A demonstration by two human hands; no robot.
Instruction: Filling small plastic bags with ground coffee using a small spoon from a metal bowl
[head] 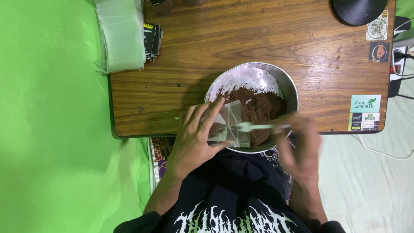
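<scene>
A round metal bowl point(288, 86) with brown powder point(258, 105) stands at the near edge of a wooden table point(241, 39). My left hand point(194, 138) holds a small clear plastic bag point(230, 123) open over the bowl's near rim. My right hand point(302, 146), blurred by motion, grips a pale spoon point(252, 126) whose tip reaches into the bag's mouth. Some brown powder shows inside the bag.
A stack of clear plastic bags point(121, 36) lies at the table's far left corner, with dark printed packets point(152, 39) beside it. A black lamp base point(358, 11) sits at the far right; stickers point(365, 112) mark the right edge. Green cloth point(51, 121) covers the left.
</scene>
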